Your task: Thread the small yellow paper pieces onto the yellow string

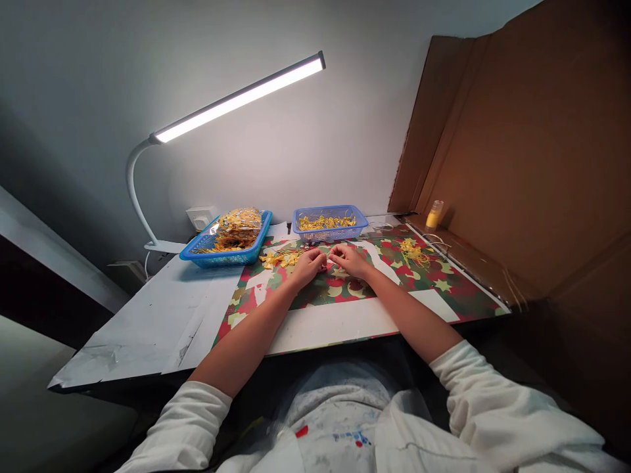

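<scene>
Over the patterned sheet (340,289), my left hand (310,265) and my right hand (348,260) are close together, fingertips facing each other with a narrow gap. The fingers of each are pinched; whatever they hold is too small to make out. Just beyond my left hand lies a pile of yellow pieces with thin stems (282,258). A smaller heap of yellow pieces (414,252) rests on the sheet, to the right of my right hand.
A blue basket (221,257) with yellow pieces and a clear bag stands back left. Behind my hands is a purple-blue basket (329,232) of yellow pieces. A lamp (241,98) hangs above. Cardboard (532,151) walls the right side, near a small yellow bottle (434,215).
</scene>
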The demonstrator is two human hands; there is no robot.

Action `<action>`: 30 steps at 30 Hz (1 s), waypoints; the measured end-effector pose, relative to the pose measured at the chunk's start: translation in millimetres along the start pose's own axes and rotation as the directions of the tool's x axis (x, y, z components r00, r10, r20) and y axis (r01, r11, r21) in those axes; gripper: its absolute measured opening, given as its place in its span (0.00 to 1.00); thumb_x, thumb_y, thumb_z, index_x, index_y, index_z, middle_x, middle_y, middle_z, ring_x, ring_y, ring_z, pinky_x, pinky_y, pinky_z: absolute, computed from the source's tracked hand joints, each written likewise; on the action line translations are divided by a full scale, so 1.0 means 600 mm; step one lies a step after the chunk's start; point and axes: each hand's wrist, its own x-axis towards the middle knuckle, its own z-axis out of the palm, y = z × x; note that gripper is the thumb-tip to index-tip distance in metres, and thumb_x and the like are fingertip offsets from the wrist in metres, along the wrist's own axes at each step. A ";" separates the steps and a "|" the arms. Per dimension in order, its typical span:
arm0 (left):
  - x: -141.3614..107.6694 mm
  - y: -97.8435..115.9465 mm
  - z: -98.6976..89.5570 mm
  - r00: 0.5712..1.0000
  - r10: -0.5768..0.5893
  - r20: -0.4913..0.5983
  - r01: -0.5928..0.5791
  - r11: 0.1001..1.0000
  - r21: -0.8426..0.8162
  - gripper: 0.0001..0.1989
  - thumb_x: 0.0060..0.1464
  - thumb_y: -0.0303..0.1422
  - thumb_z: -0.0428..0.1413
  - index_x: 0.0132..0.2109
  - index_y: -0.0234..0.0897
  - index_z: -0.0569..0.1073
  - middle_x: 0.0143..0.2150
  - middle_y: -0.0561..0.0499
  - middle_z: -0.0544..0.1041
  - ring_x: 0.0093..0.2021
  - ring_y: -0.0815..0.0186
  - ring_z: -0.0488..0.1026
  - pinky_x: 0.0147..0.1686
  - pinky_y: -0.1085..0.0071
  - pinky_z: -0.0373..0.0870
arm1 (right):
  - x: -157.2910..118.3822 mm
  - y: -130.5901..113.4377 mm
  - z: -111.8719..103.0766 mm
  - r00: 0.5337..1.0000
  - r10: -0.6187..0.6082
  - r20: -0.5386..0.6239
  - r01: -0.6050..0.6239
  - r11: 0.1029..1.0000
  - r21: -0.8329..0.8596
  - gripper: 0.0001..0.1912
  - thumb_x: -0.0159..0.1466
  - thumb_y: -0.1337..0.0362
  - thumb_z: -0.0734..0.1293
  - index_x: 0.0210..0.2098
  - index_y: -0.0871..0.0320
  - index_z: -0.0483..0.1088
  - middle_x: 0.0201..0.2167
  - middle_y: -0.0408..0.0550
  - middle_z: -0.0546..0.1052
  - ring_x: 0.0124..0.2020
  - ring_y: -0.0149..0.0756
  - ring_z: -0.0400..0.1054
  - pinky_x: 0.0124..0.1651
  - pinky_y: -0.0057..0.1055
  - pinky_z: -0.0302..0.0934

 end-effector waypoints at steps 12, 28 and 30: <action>0.007 -0.019 -0.001 0.999 0.026 -0.030 -0.026 1.000 -0.014 0.12 0.47 0.39 0.54 0.24 0.36 0.66 0.22 0.56 0.65 0.23 0.71 0.62 0.26 0.75 0.61 | -0.004 -0.005 0.012 0.995 0.022 -0.101 -0.014 0.996 0.084 0.14 0.52 0.52 0.68 0.28 0.57 0.72 0.29 0.46 0.76 0.31 0.34 0.67 0.35 0.31 0.62; -0.007 0.021 -0.016 0.929 0.346 -0.129 -0.291 0.902 0.318 0.06 0.45 0.33 0.60 0.34 0.38 0.75 0.34 0.49 0.75 0.34 0.64 0.67 0.37 0.70 0.62 | -0.001 -0.012 0.006 0.993 0.091 -0.077 -0.074 0.978 0.195 0.12 0.49 0.54 0.69 0.24 0.58 0.72 0.23 0.43 0.73 0.26 0.31 0.63 0.30 0.29 0.57; -0.010 0.023 -0.015 0.914 0.397 -0.077 -0.343 0.863 0.371 0.06 0.43 0.33 0.63 0.33 0.39 0.76 0.33 0.48 0.76 0.35 0.62 0.67 0.41 0.68 0.62 | -0.002 -0.014 0.006 0.993 0.112 -0.046 -0.100 0.974 0.206 0.13 0.49 0.53 0.69 0.24 0.58 0.73 0.24 0.44 0.74 0.25 0.31 0.63 0.28 0.28 0.56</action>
